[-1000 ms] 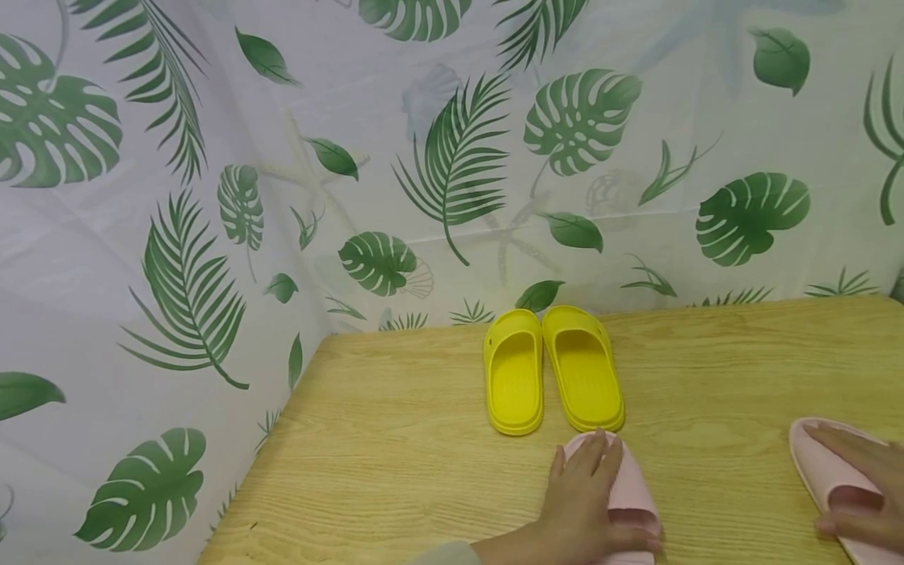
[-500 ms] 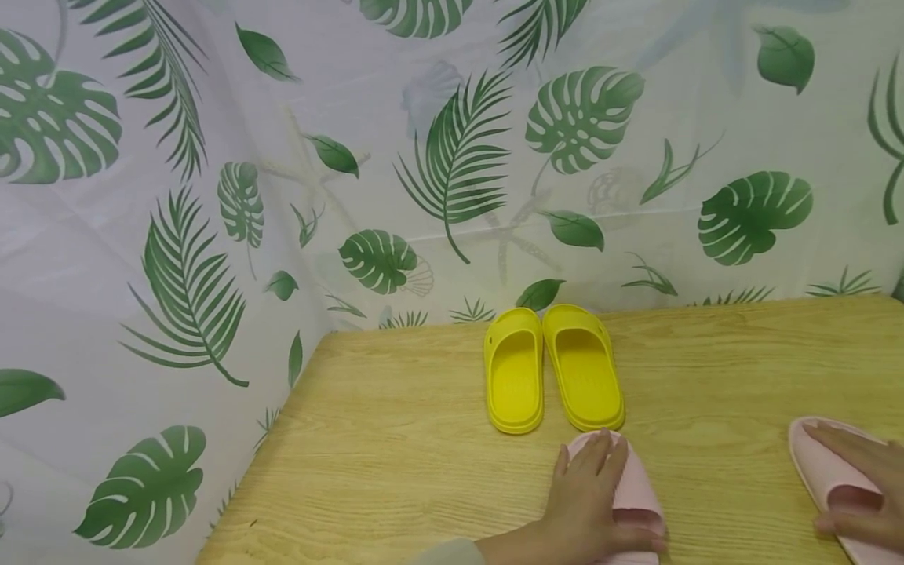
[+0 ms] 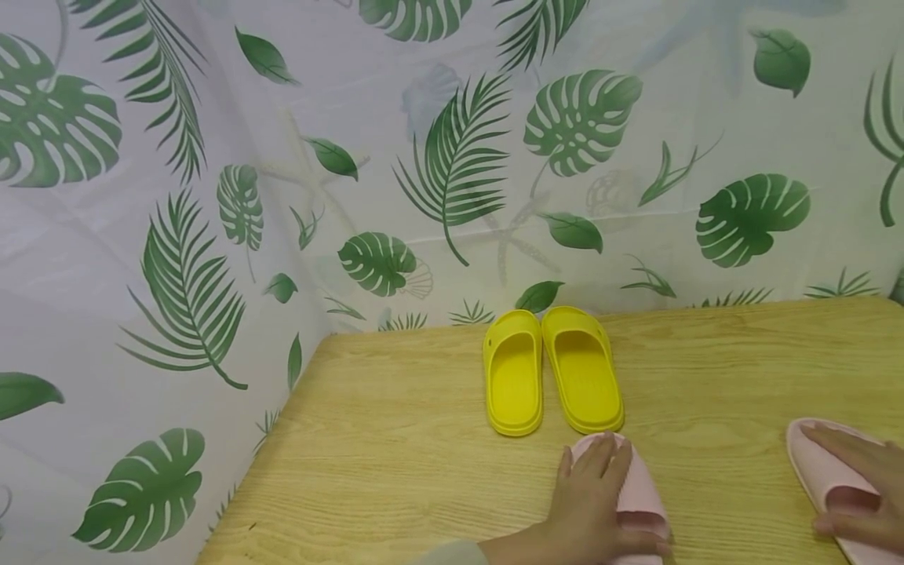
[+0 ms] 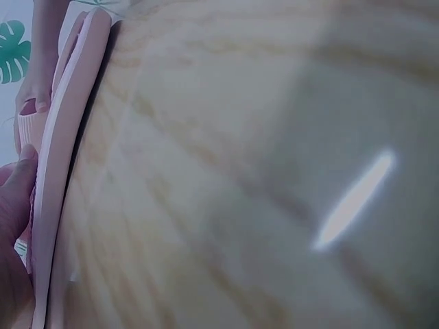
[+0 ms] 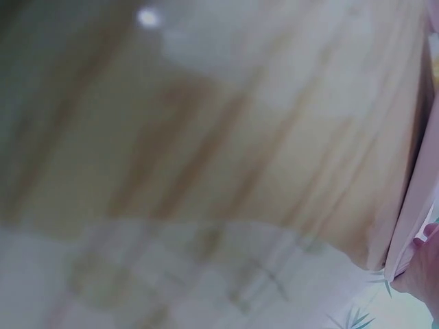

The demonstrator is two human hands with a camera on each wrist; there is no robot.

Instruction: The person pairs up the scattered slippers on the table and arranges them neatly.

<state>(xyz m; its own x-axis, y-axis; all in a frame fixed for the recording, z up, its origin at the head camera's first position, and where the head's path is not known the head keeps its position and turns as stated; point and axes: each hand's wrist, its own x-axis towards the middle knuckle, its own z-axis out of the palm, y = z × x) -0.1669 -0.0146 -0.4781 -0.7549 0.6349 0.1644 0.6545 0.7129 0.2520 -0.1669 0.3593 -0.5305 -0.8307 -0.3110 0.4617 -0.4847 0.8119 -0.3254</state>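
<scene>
On the wooden tabletop, a pink slipper [image 3: 641,486] points toward the back in the head view. My left hand [image 3: 586,502] grips it from above, fingers over the toe and thumb across to its right edge. A second pink slipper [image 3: 822,463] stands at the right edge. My right hand [image 3: 865,486] holds it, with fingers along its upper and thumb at the left side of the opening. In the left wrist view, my left thumb [image 4: 26,164] lies along a pink slipper's side [image 4: 68,137]. The right wrist view shows part of a pink slipper [image 5: 411,212] beside a hand [image 5: 420,271].
Two yellow slippers [image 3: 514,377] stand side by side at the back, toes toward the wall; the right one's heel is close to the left pink slipper's toe. A leaf-patterned sheet [image 3: 452,188] covers the walls. The wooden tabletop [image 3: 395,439] ends along a slanting left edge.
My left hand and its pink slipper have shifted slightly right. The right hand and its slipper stay almost in place. The yellow slippers have not moved.
</scene>
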